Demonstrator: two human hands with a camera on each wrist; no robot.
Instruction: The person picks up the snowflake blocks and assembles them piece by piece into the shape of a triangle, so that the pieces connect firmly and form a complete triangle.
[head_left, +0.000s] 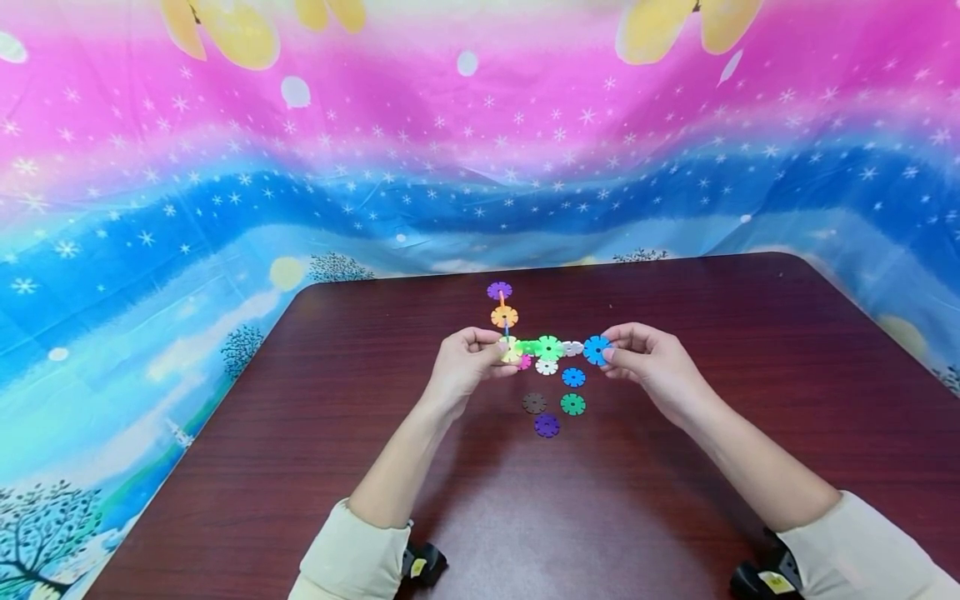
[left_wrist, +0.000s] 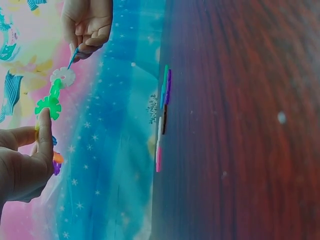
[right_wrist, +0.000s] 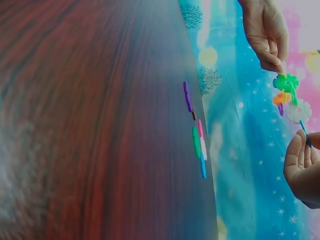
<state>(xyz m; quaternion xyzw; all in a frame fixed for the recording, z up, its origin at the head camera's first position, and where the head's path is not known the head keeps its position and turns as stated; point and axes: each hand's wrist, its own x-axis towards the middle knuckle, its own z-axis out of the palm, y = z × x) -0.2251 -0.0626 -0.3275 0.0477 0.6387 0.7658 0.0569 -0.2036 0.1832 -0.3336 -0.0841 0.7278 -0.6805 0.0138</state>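
Note:
My left hand [head_left: 462, 368] pinches a yellow notched disc [head_left: 512, 350] in a chain of interlocking snowflake discs. From it the chain runs right through a bright green disc [head_left: 548, 348] to a white disc [left_wrist: 63, 77]. Another arm of the chain ends in an orange disc [head_left: 504, 317] and a purple disc [head_left: 499, 290]. Between thumb and fingers, my right hand [head_left: 658, 367] holds a blue disc [head_left: 597, 350]. In the left wrist view this blue disc appears edge-on, its edge right at the white disc's rim. The chain is held above the table.
Several loose discs lie flat on the dark wooden table [head_left: 300, 467] below the hands: a blue disc [head_left: 573, 377], a green disc [head_left: 573, 404], a brown disc [head_left: 535, 403], a dark purple disc [head_left: 547, 426], plus white and pink ones. A patterned cloth [head_left: 480, 167] hangs behind.

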